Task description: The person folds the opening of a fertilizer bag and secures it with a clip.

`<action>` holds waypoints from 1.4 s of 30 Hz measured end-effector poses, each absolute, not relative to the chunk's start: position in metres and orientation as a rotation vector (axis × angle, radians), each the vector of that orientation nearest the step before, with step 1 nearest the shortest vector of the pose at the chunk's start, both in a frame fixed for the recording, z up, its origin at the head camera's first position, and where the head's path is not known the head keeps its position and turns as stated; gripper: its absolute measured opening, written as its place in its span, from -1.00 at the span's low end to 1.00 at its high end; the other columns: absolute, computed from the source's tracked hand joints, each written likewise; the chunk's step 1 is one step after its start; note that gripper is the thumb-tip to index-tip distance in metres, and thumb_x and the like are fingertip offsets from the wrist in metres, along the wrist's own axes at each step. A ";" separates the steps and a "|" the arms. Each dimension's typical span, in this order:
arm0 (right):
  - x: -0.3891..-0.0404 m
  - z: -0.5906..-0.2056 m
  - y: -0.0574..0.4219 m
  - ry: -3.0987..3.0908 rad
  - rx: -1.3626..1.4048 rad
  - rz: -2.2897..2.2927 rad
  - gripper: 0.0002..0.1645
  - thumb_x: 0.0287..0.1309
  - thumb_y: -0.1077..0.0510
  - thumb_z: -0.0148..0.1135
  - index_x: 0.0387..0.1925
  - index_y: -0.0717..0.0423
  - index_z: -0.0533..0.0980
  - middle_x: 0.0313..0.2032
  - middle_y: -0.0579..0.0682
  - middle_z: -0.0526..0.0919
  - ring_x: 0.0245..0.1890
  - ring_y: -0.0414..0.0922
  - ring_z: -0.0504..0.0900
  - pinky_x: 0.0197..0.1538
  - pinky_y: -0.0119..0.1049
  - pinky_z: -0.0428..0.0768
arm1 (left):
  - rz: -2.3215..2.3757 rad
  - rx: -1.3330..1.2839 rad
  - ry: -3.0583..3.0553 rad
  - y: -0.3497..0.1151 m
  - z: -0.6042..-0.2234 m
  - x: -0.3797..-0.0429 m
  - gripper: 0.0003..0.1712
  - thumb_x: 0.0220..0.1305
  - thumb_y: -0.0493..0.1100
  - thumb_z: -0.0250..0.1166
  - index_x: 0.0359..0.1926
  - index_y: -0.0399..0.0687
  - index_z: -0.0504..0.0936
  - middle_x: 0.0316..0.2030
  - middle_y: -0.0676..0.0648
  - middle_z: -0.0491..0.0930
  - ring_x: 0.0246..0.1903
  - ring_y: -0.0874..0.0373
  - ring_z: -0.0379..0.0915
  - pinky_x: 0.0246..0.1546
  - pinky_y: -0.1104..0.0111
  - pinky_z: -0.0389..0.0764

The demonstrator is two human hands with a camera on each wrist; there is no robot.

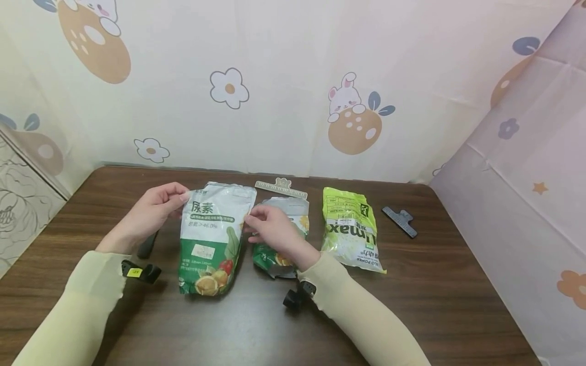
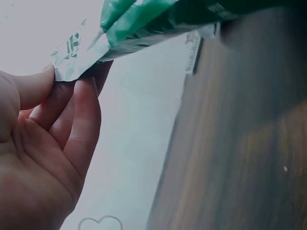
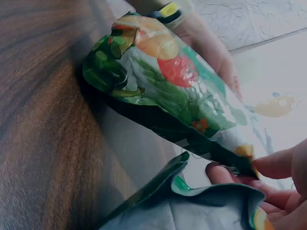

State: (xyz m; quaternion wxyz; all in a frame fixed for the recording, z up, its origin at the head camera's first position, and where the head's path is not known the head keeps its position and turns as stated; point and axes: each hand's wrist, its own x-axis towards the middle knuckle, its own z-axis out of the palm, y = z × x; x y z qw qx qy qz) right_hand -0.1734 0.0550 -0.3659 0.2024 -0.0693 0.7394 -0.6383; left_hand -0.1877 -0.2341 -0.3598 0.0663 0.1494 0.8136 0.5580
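Observation:
A white and green fertilizer bag [image 1: 208,239] with vegetables and fruit printed on it stands upright or nearly so at the left of the table. My left hand [image 1: 157,206] pinches its upper left edge between thumb and fingers, which shows closely in the left wrist view. On the opposite edge, my right hand [image 1: 274,229] pinches the bag, thumb on the front and fingers behind. Partly hidden under my right forearm lies a smaller green and silver bag [image 1: 293,206]. In the right wrist view that smaller bag [image 3: 192,206] is close below my right fingers [image 3: 278,163].
A yellow-green bag [image 1: 350,229] lies right of centre, its print upside down. Beyond it is a dark grey bag clip [image 1: 400,221]. A pale clip [image 1: 281,188] lies near the back edge. Beside my left wrist is a partly hidden dark object [image 1: 146,246]. Patterned curtains [image 1: 284,127] border the table.

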 end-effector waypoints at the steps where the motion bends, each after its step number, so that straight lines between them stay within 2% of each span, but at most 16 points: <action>1: -0.173 -0.365 0.055 2.085 -0.205 -1.789 -0.81 0.41 0.22 0.16 -0.12 0.30 0.55 -0.19 0.10 0.67 -0.19 -0.07 0.69 -0.18 -0.21 0.69 | 1.688 0.457 2.453 -0.234 -0.358 -0.187 -0.65 0.55 -0.04 0.06 -0.02 -0.29 0.49 -0.17 -0.17 0.64 -0.19 0.07 0.58 -0.19 0.28 0.63; 6: -0.173 -0.362 0.055 2.110 -0.252 -1.842 -0.85 0.38 0.24 0.19 -0.19 0.31 0.56 -0.25 0.10 0.67 -0.23 -0.07 0.69 -0.18 -0.20 0.69 | 1.727 0.465 2.440 -0.233 -0.353 -0.184 -0.65 0.54 -0.04 0.07 -0.02 -0.29 0.49 -0.17 -0.14 0.65 -0.20 0.09 0.59 -0.21 0.30 0.64; 12: -0.173 -0.357 0.059 2.133 -0.316 -1.870 -0.84 0.34 0.23 0.25 -0.19 0.29 0.61 -0.27 0.08 0.67 -0.12 0.18 0.69 -0.19 -0.20 0.69 | 1.808 0.436 2.421 -0.232 -0.348 -0.180 -0.64 0.53 -0.04 0.10 -0.01 -0.31 0.51 -0.20 -0.11 0.67 -0.23 0.09 0.60 -0.22 0.29 0.65; 20: -0.174 -0.350 0.066 2.151 -0.406 -1.883 -0.84 0.34 0.27 0.24 -0.18 0.34 0.62 -0.25 0.11 0.68 -0.14 0.28 0.68 -0.19 -0.19 0.69 | 1.884 0.544 2.375 -0.234 -0.342 -0.178 -0.75 0.53 -0.15 0.10 -0.04 -0.28 0.53 -0.25 -0.08 0.69 -0.27 0.12 0.61 -0.25 0.30 0.65; 29: -0.175 -0.346 0.069 2.267 -0.495 -1.805 -0.89 0.33 0.33 0.22 -0.23 0.31 0.64 -0.28 0.09 0.69 -0.28 -0.03 0.72 -0.21 -0.13 0.70 | 1.972 0.644 2.332 -0.237 -0.340 -0.175 -0.84 0.50 -0.27 0.11 -0.09 -0.26 0.58 -0.29 -0.08 0.69 -0.31 0.13 0.60 -0.28 0.40 0.64; 36: -0.171 -0.341 0.073 2.379 -0.555 -1.756 -0.91 0.33 0.31 0.22 -0.27 0.24 0.64 -0.32 0.04 0.71 -0.35 -0.08 0.73 -0.21 -0.04 0.69 | 2.043 0.749 2.248 -0.237 -0.339 -0.173 -0.86 0.48 -0.37 0.08 -0.13 -0.32 0.57 -0.34 -0.11 0.68 -0.35 0.12 0.59 -0.28 0.39 0.64; 42: -0.171 -0.337 0.075 2.414 -0.611 -1.760 -0.92 0.33 0.33 0.22 -0.26 0.26 0.63 -0.29 0.07 0.69 -0.36 -0.02 0.72 -0.20 -0.07 0.69 | 2.085 0.788 2.229 -0.235 -0.339 -0.172 -0.87 0.46 -0.42 0.08 -0.14 -0.36 0.57 -0.35 -0.10 0.67 -0.35 0.12 0.58 -0.25 0.38 0.64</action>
